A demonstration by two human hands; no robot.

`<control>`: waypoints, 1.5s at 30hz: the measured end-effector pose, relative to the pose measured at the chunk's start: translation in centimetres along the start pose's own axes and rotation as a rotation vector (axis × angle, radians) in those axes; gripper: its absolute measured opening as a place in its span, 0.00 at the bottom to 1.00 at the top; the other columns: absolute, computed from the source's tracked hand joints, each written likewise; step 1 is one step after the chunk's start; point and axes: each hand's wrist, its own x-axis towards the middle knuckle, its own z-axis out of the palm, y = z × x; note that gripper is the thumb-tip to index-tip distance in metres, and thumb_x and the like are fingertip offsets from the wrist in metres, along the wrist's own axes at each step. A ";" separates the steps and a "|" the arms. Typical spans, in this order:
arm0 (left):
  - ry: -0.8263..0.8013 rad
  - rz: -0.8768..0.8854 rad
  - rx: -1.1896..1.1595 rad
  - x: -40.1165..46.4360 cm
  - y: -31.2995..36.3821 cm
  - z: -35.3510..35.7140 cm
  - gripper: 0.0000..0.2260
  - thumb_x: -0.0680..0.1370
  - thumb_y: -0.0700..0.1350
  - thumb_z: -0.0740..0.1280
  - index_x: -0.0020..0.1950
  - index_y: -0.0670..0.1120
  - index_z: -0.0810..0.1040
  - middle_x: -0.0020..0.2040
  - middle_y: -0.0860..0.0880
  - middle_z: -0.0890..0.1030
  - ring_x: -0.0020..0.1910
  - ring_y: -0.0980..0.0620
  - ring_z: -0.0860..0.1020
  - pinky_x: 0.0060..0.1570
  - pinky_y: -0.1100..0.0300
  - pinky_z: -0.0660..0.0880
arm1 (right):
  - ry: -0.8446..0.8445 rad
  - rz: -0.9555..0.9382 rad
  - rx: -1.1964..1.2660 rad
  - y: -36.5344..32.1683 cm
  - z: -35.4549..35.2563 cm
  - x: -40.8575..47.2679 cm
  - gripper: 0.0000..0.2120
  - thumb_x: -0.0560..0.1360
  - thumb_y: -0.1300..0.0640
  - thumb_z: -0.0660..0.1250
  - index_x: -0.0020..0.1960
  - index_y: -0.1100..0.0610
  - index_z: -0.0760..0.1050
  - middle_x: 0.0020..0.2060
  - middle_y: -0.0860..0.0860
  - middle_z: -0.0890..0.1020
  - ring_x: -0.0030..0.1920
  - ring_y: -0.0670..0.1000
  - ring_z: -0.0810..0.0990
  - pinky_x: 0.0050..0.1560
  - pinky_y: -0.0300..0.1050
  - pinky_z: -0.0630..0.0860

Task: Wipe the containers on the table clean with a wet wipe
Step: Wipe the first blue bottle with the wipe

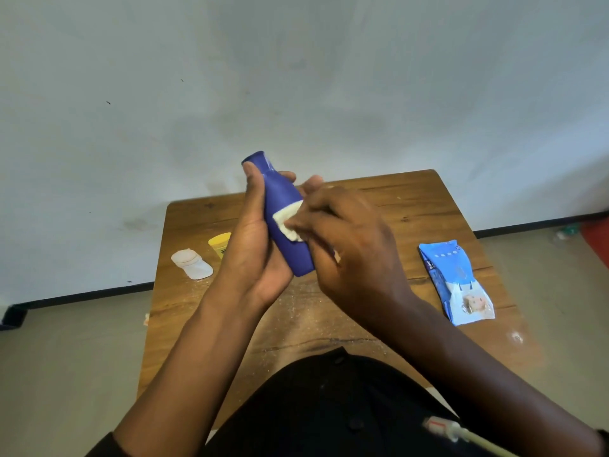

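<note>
One blue bottle (286, 222), tilted, clasped in left hand (253, 249) above table (412, 199). One white wipe (289, 222), pinched by right hand (349, 245) against bottle's side. Left of grip: one yellow jar (220, 244), one white container (191, 263), both lying. Right of grip: one wipe pack (456, 280), flat.

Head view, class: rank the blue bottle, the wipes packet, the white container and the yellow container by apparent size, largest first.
1. blue bottle, though it is held nearer the camera
2. wipes packet
3. white container
4. yellow container, partly hidden behind the left hand, so unsure
</note>
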 end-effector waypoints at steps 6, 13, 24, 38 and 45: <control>0.117 0.064 -0.184 1.1 0.4 -1.2 0.23 0.80 0.66 0.63 0.56 0.46 0.75 0.44 0.45 0.80 0.45 0.46 0.82 0.57 0.47 0.81 | -0.142 -0.155 0.029 0.6 -0.5 -2.5 0.07 0.78 0.69 0.71 0.53 0.62 0.85 0.53 0.57 0.84 0.53 0.57 0.80 0.56 0.46 0.73; -0.020 0.100 -0.038 1.0 0.5 -1.7 0.24 0.81 0.67 0.58 0.58 0.47 0.73 0.43 0.46 0.77 0.39 0.49 0.77 0.44 0.53 0.79 | 0.088 0.161 0.076 2.6 -1.9 -2.4 0.10 0.75 0.72 0.74 0.51 0.59 0.86 0.48 0.52 0.85 0.50 0.51 0.83 0.49 0.44 0.79; -0.125 0.083 0.233 0.0 -1.4 0.0 0.24 0.82 0.64 0.56 0.58 0.44 0.77 0.47 0.44 0.80 0.47 0.48 0.80 0.49 0.53 0.79 | 0.145 0.029 0.060 0.4 -1.2 1.2 0.07 0.75 0.68 0.75 0.51 0.60 0.87 0.49 0.56 0.85 0.50 0.55 0.82 0.48 0.47 0.77; -0.069 0.078 0.201 -0.6 -1.1 0.0 0.23 0.85 0.60 0.54 0.55 0.44 0.80 0.44 0.43 0.81 0.43 0.48 0.81 0.43 0.54 0.80 | 0.079 -0.052 0.076 -0.1 -1.3 1.7 0.05 0.75 0.69 0.74 0.47 0.62 0.86 0.48 0.56 0.85 0.49 0.55 0.82 0.49 0.49 0.77; -0.090 0.031 0.225 -0.8 -1.5 0.4 0.21 0.86 0.58 0.54 0.53 0.44 0.80 0.41 0.43 0.81 0.38 0.48 0.81 0.38 0.55 0.79 | 0.170 0.041 0.105 0.1 -1.6 1.9 0.09 0.73 0.72 0.74 0.49 0.61 0.87 0.47 0.56 0.84 0.49 0.53 0.83 0.49 0.44 0.78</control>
